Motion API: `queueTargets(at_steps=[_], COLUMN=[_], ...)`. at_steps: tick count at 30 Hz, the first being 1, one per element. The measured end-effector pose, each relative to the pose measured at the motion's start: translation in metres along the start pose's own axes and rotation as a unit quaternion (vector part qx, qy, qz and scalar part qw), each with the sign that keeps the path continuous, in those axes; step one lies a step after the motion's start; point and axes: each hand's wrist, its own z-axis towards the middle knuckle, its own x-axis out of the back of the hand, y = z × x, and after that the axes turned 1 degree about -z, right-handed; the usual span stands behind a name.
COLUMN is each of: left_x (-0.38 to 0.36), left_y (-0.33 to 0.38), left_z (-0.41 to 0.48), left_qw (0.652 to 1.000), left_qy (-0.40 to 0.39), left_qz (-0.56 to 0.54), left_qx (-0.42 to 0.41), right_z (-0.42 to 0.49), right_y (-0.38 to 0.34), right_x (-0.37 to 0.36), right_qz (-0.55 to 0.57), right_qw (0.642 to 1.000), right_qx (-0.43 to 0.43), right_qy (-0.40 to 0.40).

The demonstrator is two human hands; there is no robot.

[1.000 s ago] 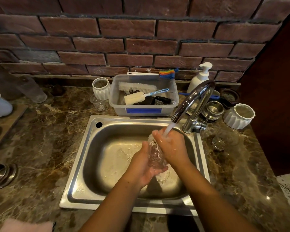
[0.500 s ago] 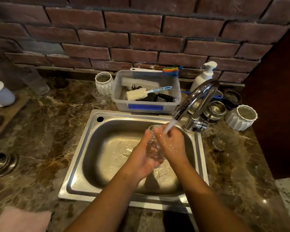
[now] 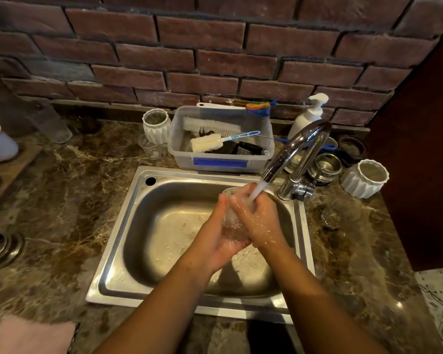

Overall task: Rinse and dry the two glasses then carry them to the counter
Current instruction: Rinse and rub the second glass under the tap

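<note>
1. And we're at the tap! The left grip (image 3: 215, 241) cups the glass (image 3: 231, 218) from below, fingers curled round it. The right grip (image 3: 257, 218) is wrapped over the far side, clamped on the same glass.
2. The glass is sandwiched between the two palms, tilted, mostly hidden. Only its mouth peeks out above the fingers.
3. What's new: in the last second both grips have come up closer to the spout, and the mouth has come into view. The water stream (image 3: 256, 192) now lands right at it and runs over the right knuckles. To me that reads as the first rinse in full swing, not done yet.
4. Moving outward, the faucet (image 3: 292, 149) arches over from the right, and everything drains into the sink (image 3: 143, 226).
5. Further out, a second clear glass (image 3: 330, 217) stands on the surface (image 3: 62, 200) just right of the sink, well apart from both grips. I'd guess it's next.
6. A pink cloth (image 3: 28, 335) lies at the near left corner, probably for drying.
</note>
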Motion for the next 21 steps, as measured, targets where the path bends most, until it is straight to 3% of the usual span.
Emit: queueTargets(at_steps=[4, 7, 11, 16, 21], left_x=[-0.002, -0.006, -0.003, -0.004, 0.003], left_y=[0.0, -0.005, -0.008, -0.003, -0.007], left_z=[-0.002, -0.004, -0.001, 0.001, 0.0], left_qw=[0.993, 0.986, 0.993, 1.0, 0.995], left_qy=[-0.002, -0.003, -0.001, -0.019, -0.021], left_qz=[0.118, 0.164, 0.117, -0.012, 0.091], left_qx=[-0.002, -0.024, -0.036, 0.011, -0.039], right_z=[0.008, 0.015, 0.019, 0.004, 0.004], right_y=[-0.001, -0.007, -0.014, -0.001, 0.001], right_x=[0.005, 0.008, 0.008, 0.0, 0.001], right_qz=[-0.074, -0.107, 0.0, -0.005, -0.069], right_qw=[0.996, 0.993, 0.997, 1.0, 0.997], right_qx=[0.004, -0.013, -0.047, 0.008, 0.026], right_qy=[0.047, 0.037, 0.056, 0.03, 0.027])
